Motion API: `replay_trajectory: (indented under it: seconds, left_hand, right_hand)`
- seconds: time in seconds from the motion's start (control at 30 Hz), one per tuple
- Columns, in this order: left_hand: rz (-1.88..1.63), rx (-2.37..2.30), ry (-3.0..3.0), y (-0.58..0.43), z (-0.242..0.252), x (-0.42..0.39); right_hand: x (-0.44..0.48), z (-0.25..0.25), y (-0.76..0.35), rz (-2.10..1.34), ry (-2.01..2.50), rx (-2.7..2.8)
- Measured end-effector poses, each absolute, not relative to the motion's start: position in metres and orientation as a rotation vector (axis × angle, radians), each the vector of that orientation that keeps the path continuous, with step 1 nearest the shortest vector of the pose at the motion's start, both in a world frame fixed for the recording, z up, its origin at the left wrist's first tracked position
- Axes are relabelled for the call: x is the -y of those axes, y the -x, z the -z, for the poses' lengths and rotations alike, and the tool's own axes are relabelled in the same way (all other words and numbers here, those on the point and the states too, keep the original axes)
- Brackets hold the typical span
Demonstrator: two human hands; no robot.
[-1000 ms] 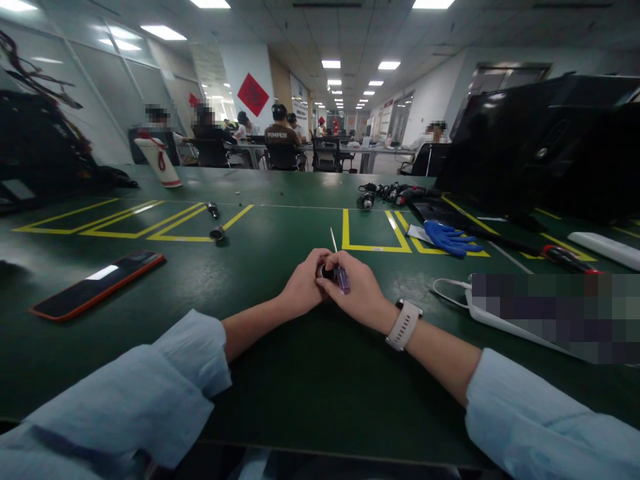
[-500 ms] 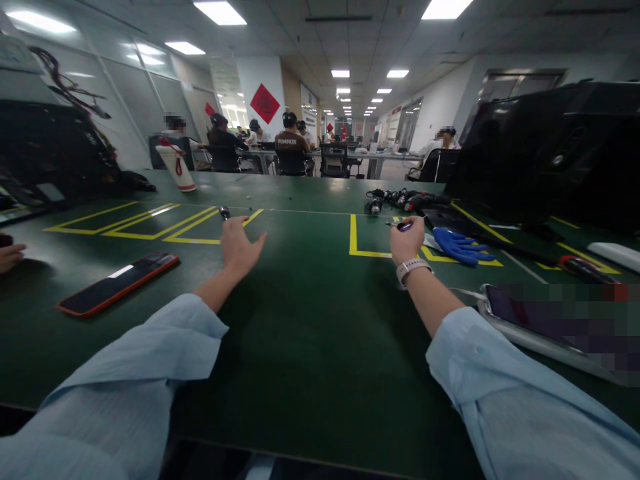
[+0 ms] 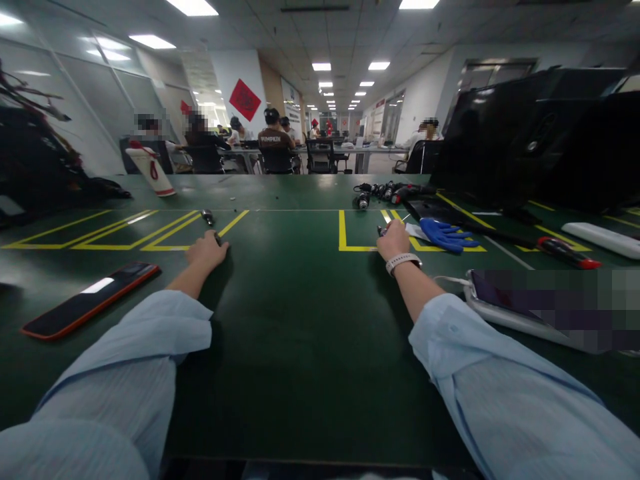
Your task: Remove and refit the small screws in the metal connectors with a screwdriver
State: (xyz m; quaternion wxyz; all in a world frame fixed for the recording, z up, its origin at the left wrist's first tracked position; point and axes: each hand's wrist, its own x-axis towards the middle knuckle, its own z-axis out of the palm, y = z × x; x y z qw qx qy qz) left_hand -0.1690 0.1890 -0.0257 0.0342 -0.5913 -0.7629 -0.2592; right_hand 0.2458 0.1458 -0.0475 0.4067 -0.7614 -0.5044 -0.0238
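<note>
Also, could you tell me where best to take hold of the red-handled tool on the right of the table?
Probably grip the red-handled tool by its thick red handle, from above: it lies flat on the table, handle at the right end, thin dark shaft pointing left.

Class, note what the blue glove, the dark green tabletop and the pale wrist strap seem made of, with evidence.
Blue glove: likely fabric or rubber; limp, matt, creased.
Dark green tabletop: smooth hard laminate or mat, semi-gloss; it mirrors ceiling lights.
Pale wrist strap: probably silicone; smooth, matt, curved round the right wrist.
</note>
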Motion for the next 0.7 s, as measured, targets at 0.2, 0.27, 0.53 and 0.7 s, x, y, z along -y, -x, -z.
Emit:
replay_trajectory:
  seconds: [0.2, 0.27, 0.53, 0.7]
  left_hand:
    - [0.626, 2.193, 1.935, 0.150, 0.022, -0.175]
    - [0.572, 2.119, 1.996, 0.136, 0.021, -0.168]
    - [0.445, 1.635, 2.495, 0.061, 0.029, -0.112]
    - [0.420, 1.216, 2.785, 0.032, 0.026, -0.075]
  right_hand:
    - [-0.128, 0.035, -0.219, 0.125, 1.821, 1.442]
    - [-0.119, 0.034, -0.204, 0.084, 1.761, 1.538]
    - [-0.055, 0.030, -0.151, -0.192, 1.421, 1.786]
    - [0.002, 0.018, -0.153, -0.422, 1.231, 1.822]
